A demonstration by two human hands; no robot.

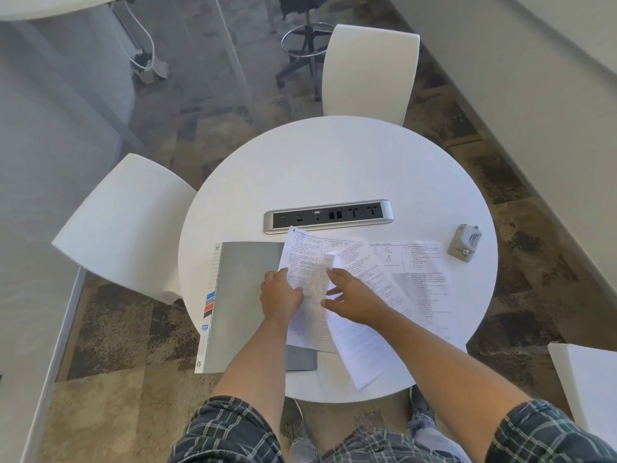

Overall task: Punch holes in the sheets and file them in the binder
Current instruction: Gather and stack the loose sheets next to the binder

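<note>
Grey binder (247,295) lies flat on the round white surface (334,162), left of centre, coloured tabs along its left edge, and printed sheets (414,279) fan out from its right side toward the hole punch (464,242), which sits well apart near the right rim. Left hand (281,297) is palm down at the binder's right edge, fingers curled over the edge of one sheet. Right hand (355,300) is just beside it, fingers spread and pressing on a sheet whose top corner is folded up between the two hands; whether it grips the paper I cannot tell. Behind the papers, a silver power strip (329,216) is set in the surface. White chairs (370,71) stand around.
</note>
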